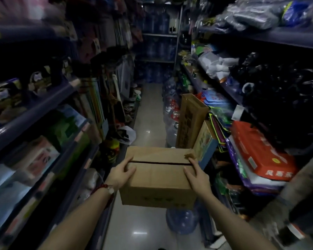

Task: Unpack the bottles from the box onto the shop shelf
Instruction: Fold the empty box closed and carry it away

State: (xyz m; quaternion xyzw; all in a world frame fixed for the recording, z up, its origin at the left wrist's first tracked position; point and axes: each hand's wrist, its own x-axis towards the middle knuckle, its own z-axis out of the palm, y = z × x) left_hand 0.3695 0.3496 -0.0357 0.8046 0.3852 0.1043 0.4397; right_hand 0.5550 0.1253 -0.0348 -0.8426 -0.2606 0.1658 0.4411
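Observation:
A closed brown cardboard box (159, 179) is held up in the middle of a dim shop aisle, its top flaps meeting at a dark seam. My left hand (120, 175) grips its left top edge, with a red bracelet and a watch on the wrist. At the opposite top edge, my right hand (197, 175) holds the box, fingers reaching a torn bit of tape. No bottles show; the box's contents are hidden. Shop shelves run on the left (31, 112) and on the right (231, 94).
Large blue water jugs (182, 221) stand on the floor under the box and along the right side. A tall cardboard carton (190, 121) leans beyond the box. Both shelf rows are packed with goods. The tiled aisle (150, 109) runs ahead to a far rack of jugs.

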